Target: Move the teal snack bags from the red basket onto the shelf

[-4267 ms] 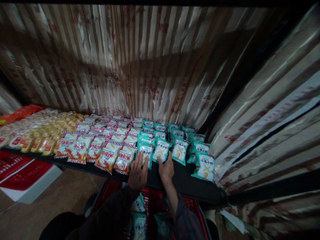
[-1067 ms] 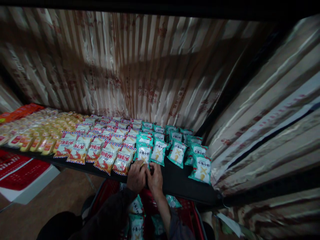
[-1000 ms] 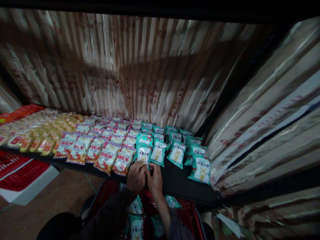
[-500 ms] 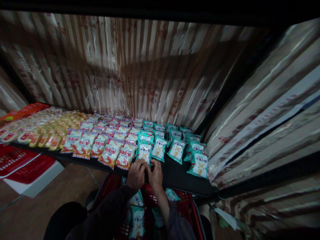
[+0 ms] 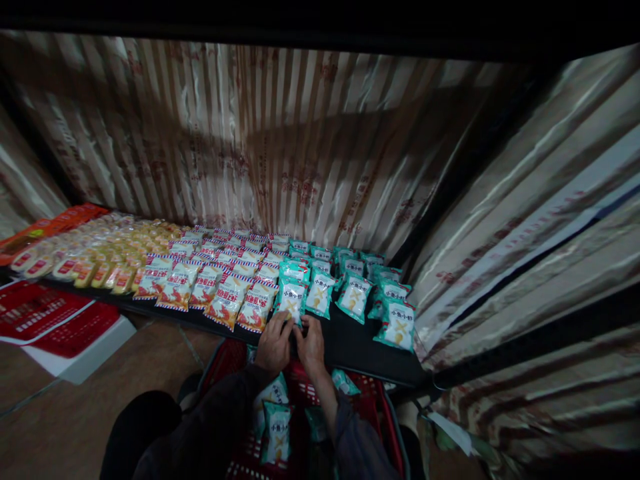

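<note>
My left hand [image 5: 274, 341] and my right hand [image 5: 311, 342] meet at the front edge of a black shelf [image 5: 360, 353]. Both pinch the lower edge of a teal snack packet [image 5: 292, 298] at the front of a teal row. More teal packets [image 5: 354, 294] lie to its right, and red-and-white striped packets [image 5: 227, 298] to its left. A red basket [image 5: 373, 408] below my arms holds more teal packets [image 5: 277, 430].
Yellow packets [image 5: 95, 257] fill the shelf's left end, with orange ones [image 5: 60, 219] at the far corner. Striped shiny curtain [image 5: 280, 147] covers the back and right side. A red-and-white board [image 5: 55, 320] lies on the brown floor at left.
My hands came together, from resting on two neighbouring teal packets to gripping one at its lower edge. The view shifted slightly, so the shelf sits more to the right.
</note>
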A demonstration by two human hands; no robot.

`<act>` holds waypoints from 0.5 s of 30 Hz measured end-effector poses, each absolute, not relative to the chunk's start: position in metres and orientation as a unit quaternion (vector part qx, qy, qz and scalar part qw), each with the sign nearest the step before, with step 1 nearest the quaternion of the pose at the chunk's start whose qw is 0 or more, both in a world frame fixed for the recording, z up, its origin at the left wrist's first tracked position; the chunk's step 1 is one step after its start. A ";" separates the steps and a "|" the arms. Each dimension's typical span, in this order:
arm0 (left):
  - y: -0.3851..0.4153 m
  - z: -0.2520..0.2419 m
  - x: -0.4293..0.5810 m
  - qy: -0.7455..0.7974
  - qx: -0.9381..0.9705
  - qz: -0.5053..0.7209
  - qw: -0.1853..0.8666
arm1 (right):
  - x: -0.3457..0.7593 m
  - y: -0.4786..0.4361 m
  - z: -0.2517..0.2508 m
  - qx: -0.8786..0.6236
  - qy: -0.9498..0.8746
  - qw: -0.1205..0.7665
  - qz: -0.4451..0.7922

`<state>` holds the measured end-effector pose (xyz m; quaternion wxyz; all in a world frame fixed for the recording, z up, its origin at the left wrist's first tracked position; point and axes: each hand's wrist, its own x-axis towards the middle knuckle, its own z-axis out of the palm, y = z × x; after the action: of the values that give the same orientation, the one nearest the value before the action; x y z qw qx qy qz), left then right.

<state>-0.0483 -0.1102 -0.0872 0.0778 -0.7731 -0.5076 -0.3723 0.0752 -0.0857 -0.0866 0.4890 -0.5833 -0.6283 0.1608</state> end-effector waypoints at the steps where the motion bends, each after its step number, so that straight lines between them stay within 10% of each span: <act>1: -0.111 -0.087 -0.049 -0.508 -0.775 -0.368 0.076 | 0.075 -0.086 -0.086 -0.583 -0.628 0.490 0.161; 15: -0.114 -0.092 -0.051 -0.492 -0.779 -0.378 0.084 | 0.074 -0.088 -0.087 -0.578 -0.626 0.496 0.163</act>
<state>-0.0509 -0.1144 -0.0915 0.0840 -0.7795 -0.4923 -0.3781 0.0737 -0.0880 -0.0871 0.4962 -0.5785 -0.6265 0.1632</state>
